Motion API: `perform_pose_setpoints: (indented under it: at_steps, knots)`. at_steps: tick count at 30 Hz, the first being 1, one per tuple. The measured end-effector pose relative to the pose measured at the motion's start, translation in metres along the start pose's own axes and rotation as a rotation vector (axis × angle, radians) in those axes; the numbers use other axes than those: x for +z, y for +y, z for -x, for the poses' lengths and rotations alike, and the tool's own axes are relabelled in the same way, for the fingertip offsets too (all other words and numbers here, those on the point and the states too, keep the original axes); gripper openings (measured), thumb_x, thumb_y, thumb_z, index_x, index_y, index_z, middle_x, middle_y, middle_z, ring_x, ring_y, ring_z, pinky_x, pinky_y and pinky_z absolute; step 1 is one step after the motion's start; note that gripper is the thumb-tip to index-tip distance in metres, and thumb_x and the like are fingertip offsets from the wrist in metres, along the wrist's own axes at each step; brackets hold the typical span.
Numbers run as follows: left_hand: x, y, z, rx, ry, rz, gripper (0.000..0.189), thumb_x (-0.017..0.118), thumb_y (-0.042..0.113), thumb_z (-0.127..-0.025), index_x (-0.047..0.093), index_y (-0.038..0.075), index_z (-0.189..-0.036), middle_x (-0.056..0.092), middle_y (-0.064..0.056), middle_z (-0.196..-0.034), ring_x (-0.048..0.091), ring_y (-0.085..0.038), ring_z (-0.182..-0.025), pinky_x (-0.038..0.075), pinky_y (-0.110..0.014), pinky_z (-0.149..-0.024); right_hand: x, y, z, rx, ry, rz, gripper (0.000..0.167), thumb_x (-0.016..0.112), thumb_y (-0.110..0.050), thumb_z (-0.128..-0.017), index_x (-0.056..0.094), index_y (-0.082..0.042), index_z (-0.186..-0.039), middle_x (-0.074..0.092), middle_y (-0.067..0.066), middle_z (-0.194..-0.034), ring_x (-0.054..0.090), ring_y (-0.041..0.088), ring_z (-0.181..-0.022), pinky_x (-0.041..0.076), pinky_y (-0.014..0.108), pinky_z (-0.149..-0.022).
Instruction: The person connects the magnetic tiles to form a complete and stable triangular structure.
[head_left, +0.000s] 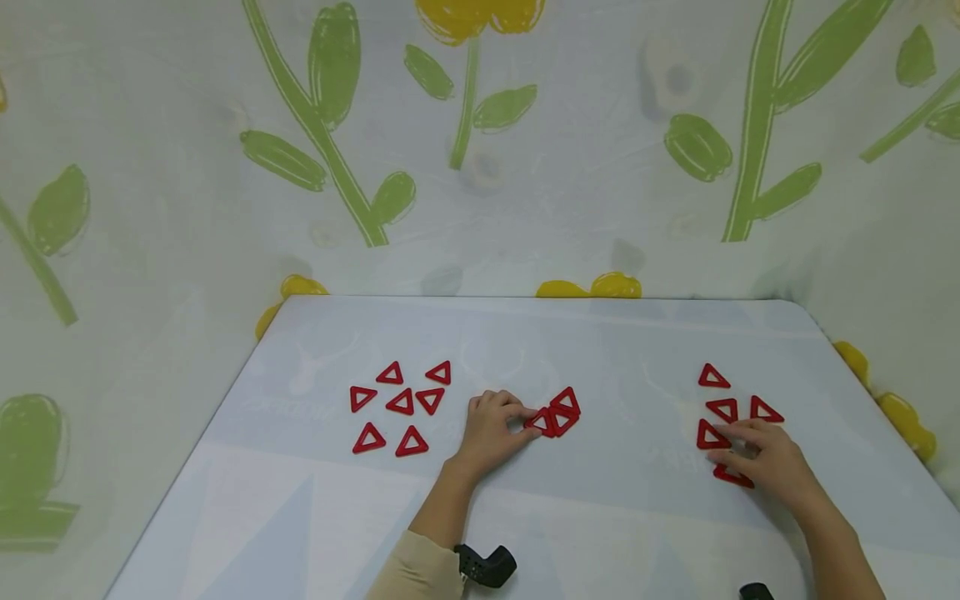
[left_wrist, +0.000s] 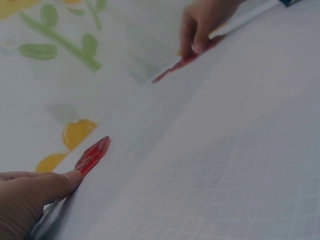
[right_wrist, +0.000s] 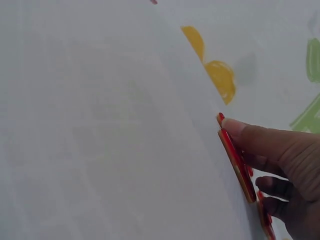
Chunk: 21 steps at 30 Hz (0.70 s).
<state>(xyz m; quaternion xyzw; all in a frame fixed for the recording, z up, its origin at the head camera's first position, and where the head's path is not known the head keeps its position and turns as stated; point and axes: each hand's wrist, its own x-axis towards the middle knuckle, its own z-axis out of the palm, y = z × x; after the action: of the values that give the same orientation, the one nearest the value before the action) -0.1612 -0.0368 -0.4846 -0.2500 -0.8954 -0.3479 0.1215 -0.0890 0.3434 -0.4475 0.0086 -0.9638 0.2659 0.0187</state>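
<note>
Near the table's middle, my left hand (head_left: 491, 429) pinches a hollow red triangle (head_left: 538, 422) between thumb and forefinger. That piece lies against two more red triangles (head_left: 564, 410), forming a small joined cluster. The left wrist view shows the thumb (left_wrist: 62, 184) at the cluster's near end. Over on the right, my right hand (head_left: 768, 462) has thumb and forefinger about another hollow red triangle (head_left: 708, 435). Its other fingers hover over a lower triangle (head_left: 733, 477), partly hidden by the hand. In the right wrist view the thumb (right_wrist: 260, 137) touches a red edge.
Several loose red triangles (head_left: 400, 402) lie in a group left of my left hand. More triangles (head_left: 722, 408) lie just beyond my right hand. The pale table (head_left: 600, 517) ends at a back edge before a flower-patterned backdrop (head_left: 555, 208).
</note>
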Motion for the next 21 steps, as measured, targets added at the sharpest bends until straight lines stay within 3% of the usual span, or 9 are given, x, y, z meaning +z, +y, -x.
perform_pose_setpoints:
  at_steps: [12, 18, 21]
  knots:
    - [0.001, -0.001, -0.001, -0.024, -0.026, -0.009, 0.021, 0.077, 0.029, -0.077, 0.075, 0.02, -0.097, 0.06, 0.005, -0.091, 0.052, -0.015, -0.091, 0.033, -0.038, -0.085, 0.008, -0.012, -0.003, -0.023, 0.025, -0.02, 0.039, 0.078, -0.026, -0.078, 0.07, 0.0, -0.106, 0.06, 0.017, -0.101, 0.051, 0.03, -0.093, 0.045, 0.027, -0.065]
    - [0.0, 0.0, -0.001, -0.033, -0.035, -0.006, 0.021, 0.077, 0.03, -0.078, 0.075, 0.02, -0.097, 0.06, 0.005, -0.091, 0.052, -0.015, -0.092, 0.033, -0.038, -0.085, 0.014, -0.02, -0.007, -0.007, 0.015, -0.048, 0.041, 0.078, -0.028, -0.077, 0.07, 0.001, -0.105, 0.06, 0.023, -0.108, 0.051, 0.037, -0.102, 0.048, 0.051, -0.081]
    - [0.0, 0.0, -0.001, -0.028, -0.035, -0.008, 0.021, 0.077, 0.03, -0.077, 0.075, 0.02, -0.096, 0.06, 0.005, -0.091, 0.052, -0.015, -0.092, 0.034, -0.039, -0.086, 0.017, -0.024, -0.008, 0.008, 0.002, -0.06, 0.041, 0.077, -0.03, -0.077, 0.071, 0.0, -0.105, 0.06, 0.023, -0.109, 0.05, 0.037, -0.104, 0.046, 0.055, -0.083]
